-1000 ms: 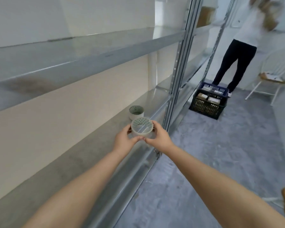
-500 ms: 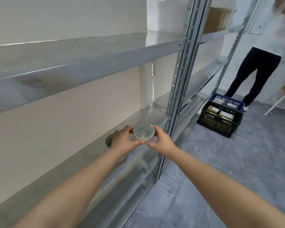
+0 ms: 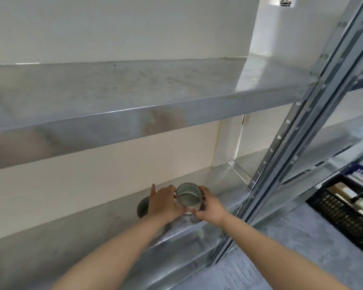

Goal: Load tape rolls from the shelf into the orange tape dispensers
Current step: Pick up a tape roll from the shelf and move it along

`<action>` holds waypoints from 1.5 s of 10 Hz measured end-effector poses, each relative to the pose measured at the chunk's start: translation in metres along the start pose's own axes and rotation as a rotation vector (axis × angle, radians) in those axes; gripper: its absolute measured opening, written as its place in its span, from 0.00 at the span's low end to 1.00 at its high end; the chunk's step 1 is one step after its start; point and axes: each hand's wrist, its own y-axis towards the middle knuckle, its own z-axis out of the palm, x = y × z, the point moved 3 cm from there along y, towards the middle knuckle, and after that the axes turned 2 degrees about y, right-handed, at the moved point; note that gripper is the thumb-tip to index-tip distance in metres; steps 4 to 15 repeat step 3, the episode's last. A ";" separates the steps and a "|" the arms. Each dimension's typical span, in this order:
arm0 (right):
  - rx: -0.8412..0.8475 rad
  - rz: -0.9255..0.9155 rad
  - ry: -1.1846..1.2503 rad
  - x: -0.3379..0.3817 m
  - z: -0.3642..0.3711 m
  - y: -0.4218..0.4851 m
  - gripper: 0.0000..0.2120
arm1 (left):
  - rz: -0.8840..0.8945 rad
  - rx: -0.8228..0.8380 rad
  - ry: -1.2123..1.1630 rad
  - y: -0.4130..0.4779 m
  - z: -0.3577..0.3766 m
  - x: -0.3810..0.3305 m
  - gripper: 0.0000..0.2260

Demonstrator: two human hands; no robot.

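A clear tape roll [image 3: 188, 198] with a dotted inner core is held between both hands just above the lower metal shelf [image 3: 105, 225]. My left hand [image 3: 162, 204] grips its left side with the index finger raised. My right hand [image 3: 211, 207] grips its right side. A second tape roll [image 3: 142, 207] stands on the shelf behind my left hand, mostly hidden by it. No orange dispenser is in view.
An upper metal shelf [image 3: 134, 114] runs overhead. A slotted steel upright [image 3: 298, 130] stands to the right of my hands. A black crate [image 3: 342, 208] with boxes sits on the grey floor at the right edge.
The view has swung left and up toward the shelving; the standing person has left the frame. Both hands still hold the roll, now closer to the second roll.
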 end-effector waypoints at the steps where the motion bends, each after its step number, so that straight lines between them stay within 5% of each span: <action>1: 0.087 -0.028 -0.063 -0.008 0.000 0.008 0.36 | -0.069 0.006 0.090 -0.004 0.002 -0.007 0.29; 3: 0.266 -0.056 -0.003 -0.020 -0.004 0.009 0.55 | -0.203 0.020 0.213 -0.013 0.005 -0.027 0.41; 15: 0.266 -0.056 -0.003 -0.020 -0.004 0.009 0.55 | -0.203 0.020 0.213 -0.013 0.005 -0.027 0.41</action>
